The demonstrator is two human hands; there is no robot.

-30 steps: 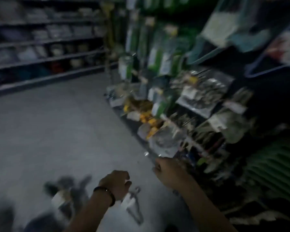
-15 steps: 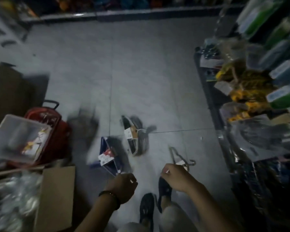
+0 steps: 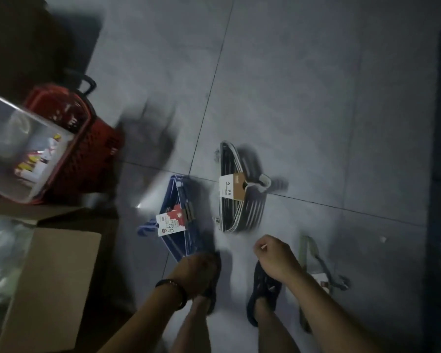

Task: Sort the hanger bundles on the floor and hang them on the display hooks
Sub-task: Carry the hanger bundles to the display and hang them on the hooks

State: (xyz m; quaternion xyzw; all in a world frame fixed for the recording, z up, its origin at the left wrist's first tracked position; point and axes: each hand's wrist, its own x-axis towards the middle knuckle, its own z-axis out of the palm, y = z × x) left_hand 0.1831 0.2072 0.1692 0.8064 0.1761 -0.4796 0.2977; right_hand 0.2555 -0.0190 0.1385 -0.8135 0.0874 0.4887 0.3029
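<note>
1. Three hanger bundles lie on the floor [image 3: 303, 98]: a blue bundle [image 3: 181, 222], a black-and-white bundle [image 3: 239, 197] just beside it, and a pale bundle [image 3: 308, 250] near the right shoe, partly under my forearm.
2. None is hung, and the display hooks are out of view; I judge that all the hanging for these three is left.
3. My left grip [image 3: 199, 268] is low at the blue bundle's near corner; blur hides whether it pinches it, so I cannot tell.
4. My right grip [image 3: 275, 256] hovers curled, holding none of the bundles; a pale speck at its fingertips I cannot identify.
</note>
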